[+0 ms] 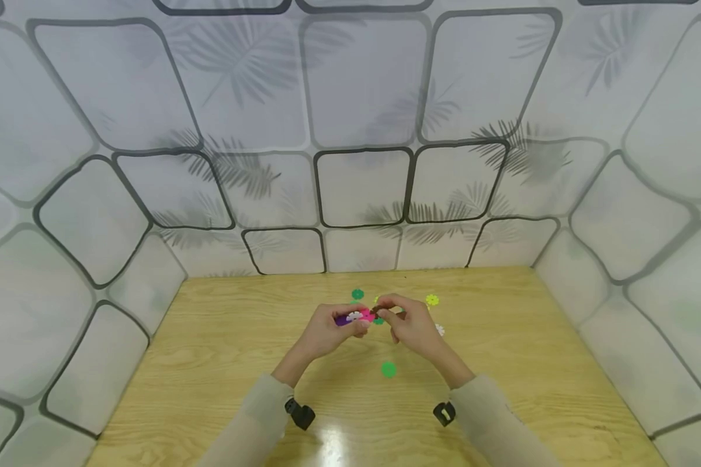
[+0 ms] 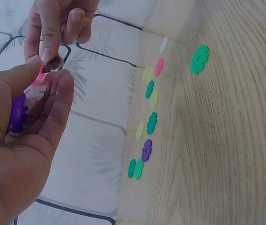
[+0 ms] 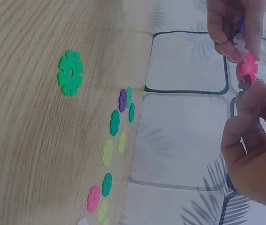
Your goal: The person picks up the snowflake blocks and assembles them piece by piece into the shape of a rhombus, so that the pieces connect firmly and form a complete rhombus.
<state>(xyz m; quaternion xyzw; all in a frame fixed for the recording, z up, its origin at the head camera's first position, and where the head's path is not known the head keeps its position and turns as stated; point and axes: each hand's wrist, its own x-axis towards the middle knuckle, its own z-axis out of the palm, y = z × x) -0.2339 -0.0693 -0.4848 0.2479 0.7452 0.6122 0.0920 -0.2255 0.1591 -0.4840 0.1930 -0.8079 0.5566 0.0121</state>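
Observation:
My left hand grips a short row of notched plastic snowflake discs. In it are a purple disc, a white disc and a pink disc, joined edge to edge. A dark brown disc is pinched between thumb and fingers of my right hand. It meets the pink disc's outer edge; whether their slots are engaged I cannot tell. Both hands are held above the table, close together. Fingers hide part of the purple disc and much of the brown one.
On the wooden table, a green disc lies nearer me than the hands. Beyond them are scattered several discs, including a dark green disc, a yellow disc and a purple disc. Patterned fabric walls border the table.

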